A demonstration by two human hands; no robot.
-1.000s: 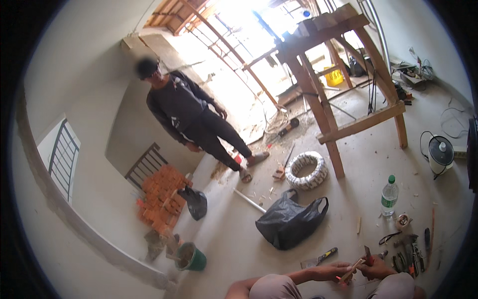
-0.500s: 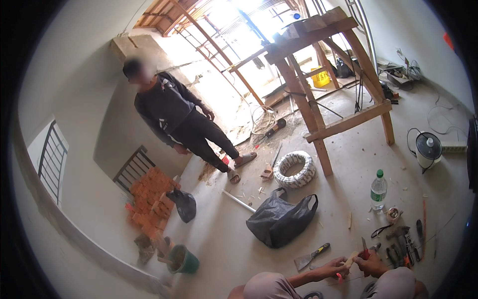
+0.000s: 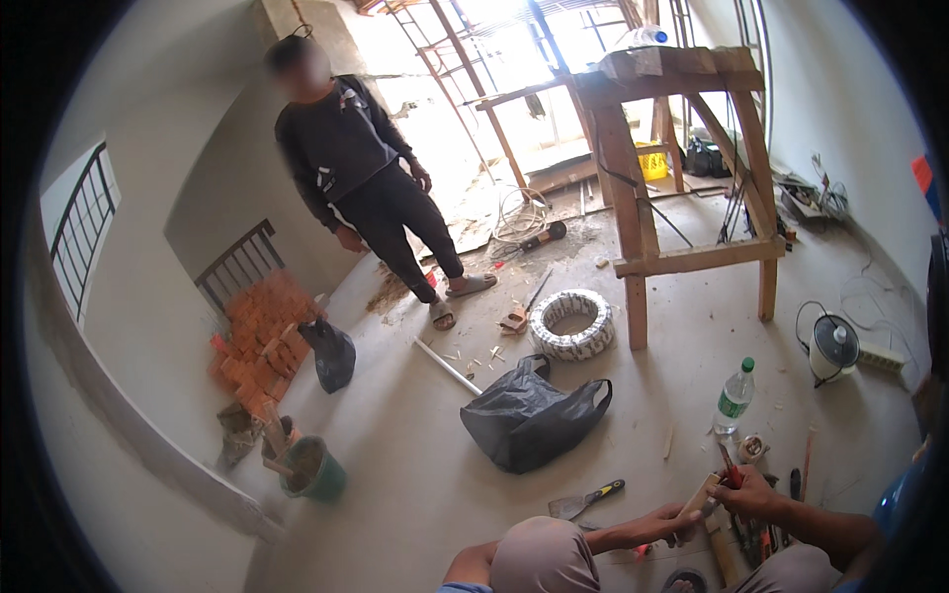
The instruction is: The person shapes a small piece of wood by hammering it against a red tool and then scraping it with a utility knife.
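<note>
Low in front of me, my left hand (image 3: 676, 522) grips a small pale strip of wood (image 3: 706, 488), its upper end tilted toward the right. My right hand (image 3: 751, 494) is closed around a red-handled knife (image 3: 733, 475), its blade pointing up beside the strip. Whether the blade touches the wood I cannot tell. A putty knife (image 3: 590, 499) with a black and yellow handle lies left of my hands. Beyond my right hand are a tape measure (image 3: 753, 448) and a green-capped bottle (image 3: 733, 400). Several hand tools lie partly hidden behind my right forearm.
A black plastic bag (image 3: 529, 420) and a white wrapped coil (image 3: 571, 326) lie ahead. A wooden trestle (image 3: 697, 261) stands beyond, a kettle (image 3: 832, 346) at right. At left are a green bucket (image 3: 321, 476) and stacked bricks (image 3: 262, 331). A person (image 3: 346, 158) stands at far left.
My view has tilted and shifted. My right forearm now reaches in from the right, covering more of the tools. The wood strip stands more upright in my left hand. The person still stands there.
</note>
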